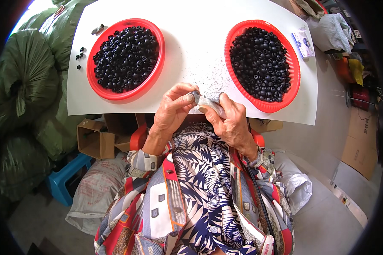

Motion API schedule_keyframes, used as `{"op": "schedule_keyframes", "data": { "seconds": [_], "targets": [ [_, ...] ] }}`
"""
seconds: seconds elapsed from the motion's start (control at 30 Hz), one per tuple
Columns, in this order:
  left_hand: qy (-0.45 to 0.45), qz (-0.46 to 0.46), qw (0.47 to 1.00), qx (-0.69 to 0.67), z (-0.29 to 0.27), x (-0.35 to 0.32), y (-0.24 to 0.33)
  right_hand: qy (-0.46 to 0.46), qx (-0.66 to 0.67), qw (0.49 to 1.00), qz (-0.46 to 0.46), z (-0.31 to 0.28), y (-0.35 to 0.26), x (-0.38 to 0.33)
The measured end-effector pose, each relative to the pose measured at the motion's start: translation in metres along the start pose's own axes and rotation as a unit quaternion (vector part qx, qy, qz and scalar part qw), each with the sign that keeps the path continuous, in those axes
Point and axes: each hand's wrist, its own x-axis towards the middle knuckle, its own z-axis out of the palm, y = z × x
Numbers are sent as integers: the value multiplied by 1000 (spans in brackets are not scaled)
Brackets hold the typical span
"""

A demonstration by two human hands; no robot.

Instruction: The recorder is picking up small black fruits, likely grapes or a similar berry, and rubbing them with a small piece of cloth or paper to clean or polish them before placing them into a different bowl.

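My left hand (171, 109) is closed above the table's near edge, with thumb and forefinger pinched on a small dark grey piece (195, 97). Close against it, my right hand (235, 122) grips a white-wrapped object (212, 106), whose kind I cannot make out. The tips of both hands nearly meet. Beyond the left hand stands a round red basket (161, 63) heaped with small black round parts (125, 59) that have holes in them. A second red basket (295, 72), to the right, holds more black parts (259, 63).
Dark crumbs (208, 78) are scattered over the white table (191, 25) between the baskets. A few loose black parts (79, 55) lie at its left edge, a small blue-and-white packet (303, 44) at its right. Green sacks (23, 80), a cardboard box (93, 138) and a blue stool (68, 178) crowd the left side.
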Motion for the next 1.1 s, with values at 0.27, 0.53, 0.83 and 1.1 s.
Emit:
{"op": "schedule_keyframes", "data": {
  "seconds": [0.27, 0.53, 0.83, 1.1],
  "targets": [
    [39, 92, 988, 116, 6, -1, 1, 18, 35, 999, 17, 11, 4, 4],
    [17, 73, 993, 88, 20, -15, 6, 57, 177, 959, 216, 18, 13, 18],
    [4, 13, 998, -60, 7, -14, -1, 21, 165, 952, 258, 17, 27, -2],
    [-5, 14, 999, -51, 11, -10, 0, 12, 188, 941, 279, 13, 31, -11]
  ]
}}
